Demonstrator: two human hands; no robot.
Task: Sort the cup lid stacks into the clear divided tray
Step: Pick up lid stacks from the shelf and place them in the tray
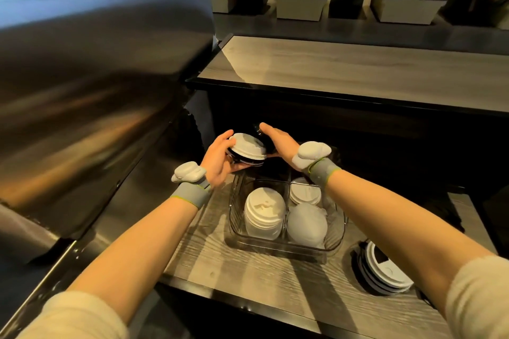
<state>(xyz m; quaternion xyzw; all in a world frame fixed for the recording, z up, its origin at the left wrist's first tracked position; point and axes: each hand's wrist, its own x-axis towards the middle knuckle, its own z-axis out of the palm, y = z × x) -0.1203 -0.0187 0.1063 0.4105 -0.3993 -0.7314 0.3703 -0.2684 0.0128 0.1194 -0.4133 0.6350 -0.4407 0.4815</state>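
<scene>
Now my left hand [217, 158] curls its fingers round the lid stack [248, 147], my right hand [278, 140] lies flat on its far side, just above the tray [234, 219], back-left part.

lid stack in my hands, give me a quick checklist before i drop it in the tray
1. Grip on the lid stack: left hand curls under it, right hand lies flat against its far side. ok
2. Stack all one colour: white on top, dark beneath. not ok
3. Position: held above the far-left end of the clear tray. ok
4. Far-left compartment free: hand and stack cover most of it. cannot tell
5. Other three compartments filled: each shows white lids. ok
6. Nothing left to sort: a leftover stack sits right of the tray. not ok
</scene>
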